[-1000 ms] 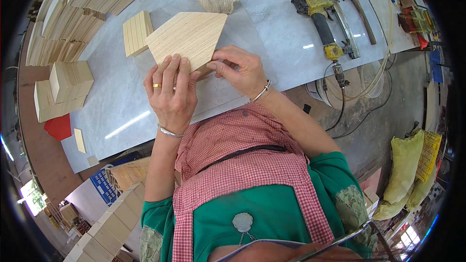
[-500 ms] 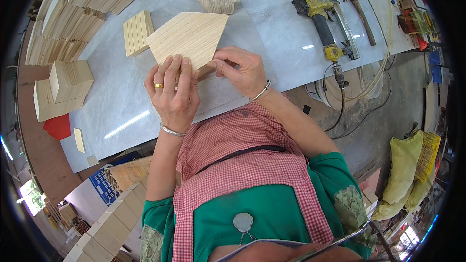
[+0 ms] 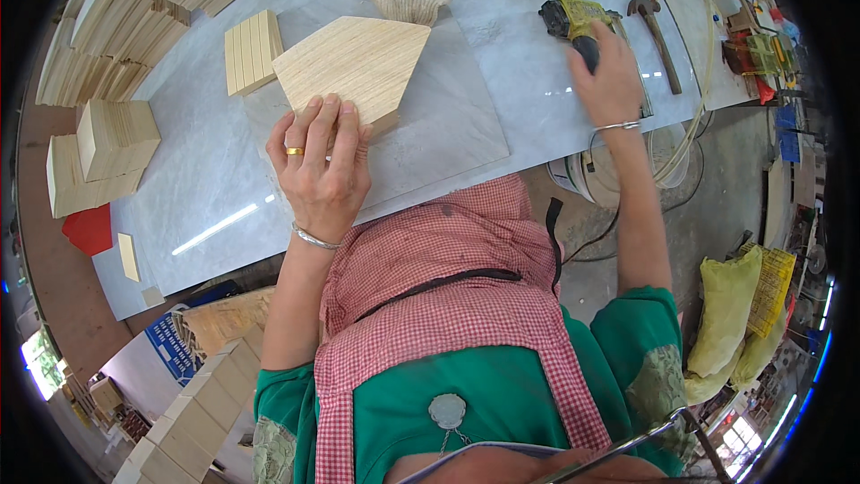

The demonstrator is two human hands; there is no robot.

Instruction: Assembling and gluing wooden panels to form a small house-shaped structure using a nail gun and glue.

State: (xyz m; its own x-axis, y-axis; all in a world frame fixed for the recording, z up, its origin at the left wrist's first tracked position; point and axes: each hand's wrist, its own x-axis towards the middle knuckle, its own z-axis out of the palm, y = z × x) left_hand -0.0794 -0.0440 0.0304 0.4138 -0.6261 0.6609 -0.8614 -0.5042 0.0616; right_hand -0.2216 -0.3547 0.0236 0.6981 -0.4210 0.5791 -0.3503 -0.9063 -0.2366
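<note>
Bright, fairly even light covers the smooth grey-white tabletop [image 3: 537,121], where two long white streaks of glare [image 3: 215,229] lie at the upper and lower left. The pale wooden five-sided block [image 3: 351,61] has a well-lit top and a darker near edge. A small window [image 3: 40,363] at the lower left burns out to white. The middle looks reasonably sharp; toward the rim straight edges bend, detail softens, and the corners go black.

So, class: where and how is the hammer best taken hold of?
Probably midway along the handle, coming from the near side: the hammer lies flat, head at the far end, handle slanting nearer, with the nail gun to its left.
</note>
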